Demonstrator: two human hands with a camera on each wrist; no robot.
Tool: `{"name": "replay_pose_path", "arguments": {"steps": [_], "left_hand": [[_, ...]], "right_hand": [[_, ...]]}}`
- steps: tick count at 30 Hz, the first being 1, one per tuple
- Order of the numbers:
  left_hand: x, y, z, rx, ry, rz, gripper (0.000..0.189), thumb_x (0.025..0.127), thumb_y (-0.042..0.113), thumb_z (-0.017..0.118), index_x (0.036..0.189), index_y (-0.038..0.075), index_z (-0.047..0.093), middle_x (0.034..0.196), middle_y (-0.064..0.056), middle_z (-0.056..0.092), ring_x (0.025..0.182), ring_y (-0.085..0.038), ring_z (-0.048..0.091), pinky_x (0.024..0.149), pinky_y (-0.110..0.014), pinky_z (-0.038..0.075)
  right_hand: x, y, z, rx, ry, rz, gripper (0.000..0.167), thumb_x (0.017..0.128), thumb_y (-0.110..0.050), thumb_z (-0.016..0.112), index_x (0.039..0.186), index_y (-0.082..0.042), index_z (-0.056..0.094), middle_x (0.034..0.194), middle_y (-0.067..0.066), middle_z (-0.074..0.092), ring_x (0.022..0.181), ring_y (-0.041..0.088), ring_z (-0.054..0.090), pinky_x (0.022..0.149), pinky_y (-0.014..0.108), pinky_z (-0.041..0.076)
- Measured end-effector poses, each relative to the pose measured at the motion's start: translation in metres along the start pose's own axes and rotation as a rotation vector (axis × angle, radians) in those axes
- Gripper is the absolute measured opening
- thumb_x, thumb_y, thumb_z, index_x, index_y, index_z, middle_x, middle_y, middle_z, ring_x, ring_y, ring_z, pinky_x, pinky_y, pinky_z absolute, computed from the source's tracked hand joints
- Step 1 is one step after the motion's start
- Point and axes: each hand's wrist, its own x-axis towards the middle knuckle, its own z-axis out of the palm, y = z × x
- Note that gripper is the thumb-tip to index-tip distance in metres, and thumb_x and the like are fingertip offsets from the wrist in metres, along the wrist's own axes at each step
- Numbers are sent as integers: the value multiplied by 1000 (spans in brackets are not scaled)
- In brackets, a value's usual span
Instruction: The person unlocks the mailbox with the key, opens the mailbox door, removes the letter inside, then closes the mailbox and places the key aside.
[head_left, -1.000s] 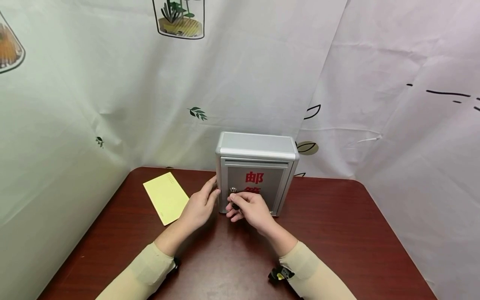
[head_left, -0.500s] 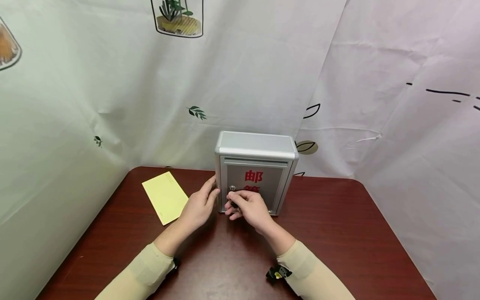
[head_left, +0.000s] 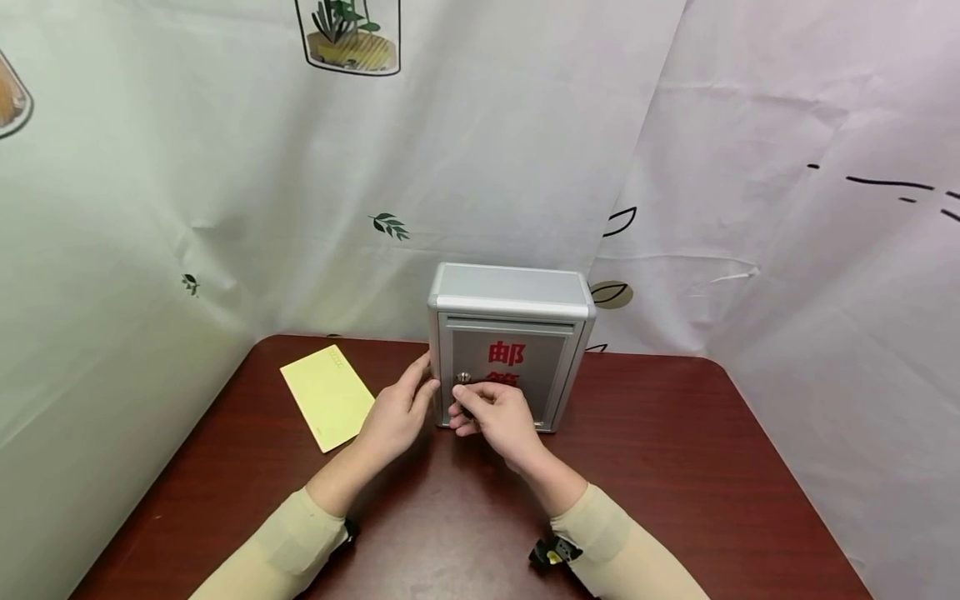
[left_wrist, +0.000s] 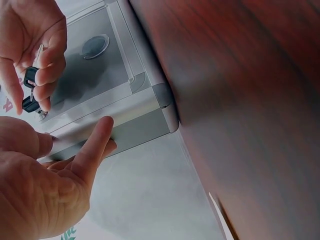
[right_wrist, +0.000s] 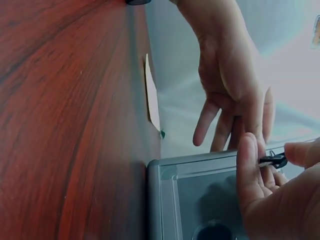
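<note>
A silver metal mailbox (head_left: 510,287) with red characters stands upright on the table. My left hand (head_left: 393,417) rests against its left side, fingers mostly straight, thumb by the front edge. At the door's lock (head_left: 463,377), my right hand (head_left: 501,415) pinches a black-headed key (left_wrist: 30,104) between thumb and fingers. A second key (left_wrist: 31,76) on the same ring hangs in front of the right fingers in the left wrist view. Whether the pinched key's blade is inside the lock is hard to see. The mailbox door looks closed.
A yellow envelope (head_left: 330,396) lies flat on the dark red wooden table (head_left: 645,467), left of the left hand. Printed white cloth (head_left: 510,150) hangs close behind the mailbox and along both sides.
The right hand's fingers have turned slightly at the lock, and the dark key head seen under the thumb is now mostly hidden. The left hand stays against the mailbox.
</note>
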Motion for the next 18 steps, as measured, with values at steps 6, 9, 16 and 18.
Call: {"name": "replay_pose_path", "arguments": {"steps": [6, 9, 16, 18], "left_hand": [[0, 0, -1, 6, 4, 6, 54, 116, 23, 64, 167, 10, 51, 139, -20, 75, 100, -35, 76, 92, -60, 59], [0, 1, -1, 8, 5, 8, 54, 116, 23, 64, 166, 9, 51, 144, -21, 72, 110, -39, 77, 95, -62, 59], [0, 0, 0, 13, 10, 15, 54, 115, 22, 65, 166, 9, 51, 146, -21, 71, 117, -41, 76, 97, -63, 59], [0, -1, 0, 14, 10, 15, 54, 115, 21, 65, 166, 9, 51, 145, -21, 71, 117, -42, 76, 97, -63, 59]], "right_hand": [[-1, 0, 4, 6, 47, -8, 36, 108, -22, 78, 118, 12, 78, 89, 15, 79, 73, 16, 78, 72, 37, 69], [-1, -1, 5, 15, 63, -10, 36, 107, -22, 79, 117, 12, 78, 88, 15, 79, 72, 16, 78, 71, 38, 69], [-1, -1, 6, 42, 77, -3, 35, 107, -21, 80, 116, 13, 78, 87, 14, 79, 70, 15, 78, 70, 36, 69], [-2, -1, 6, 58, 76, -2, 34, 106, -19, 80, 115, 14, 78, 86, 14, 79, 69, 15, 78, 70, 36, 68]]}}
